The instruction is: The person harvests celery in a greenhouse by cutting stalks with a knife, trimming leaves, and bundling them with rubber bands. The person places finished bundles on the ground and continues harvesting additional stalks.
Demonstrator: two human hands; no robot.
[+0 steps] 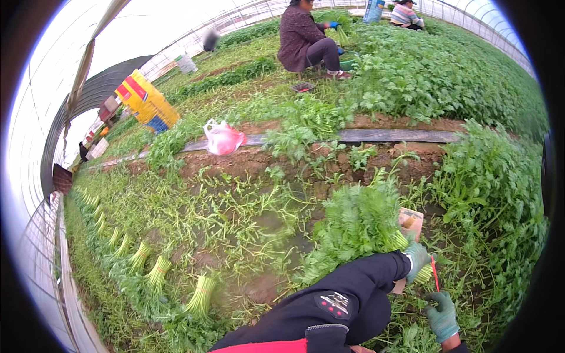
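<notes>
My left hand (417, 261), in a green work glove, grips a bunch of leafy green vegetable (362, 220) around its pale stems. The cut stem ends (424, 274) show just below that hand. Behind the stems lies a flat board (410, 223), partly covered by the bunch and my hand. My right hand (442, 317), gloved too, pinches the lower end of a red strip (435, 273). The strip runs taut up to my left hand, where its upper end is hidden by the fingers or the stems.
Tied bunches (201, 296) lie in a row at left. Uncut plants (490, 189) stand at right. A dark plastic strip (397, 135) crosses the soil, with a plastic bag (222, 137) beside it. Beyond are a yellow sack (148, 103) and a seated person (304, 39).
</notes>
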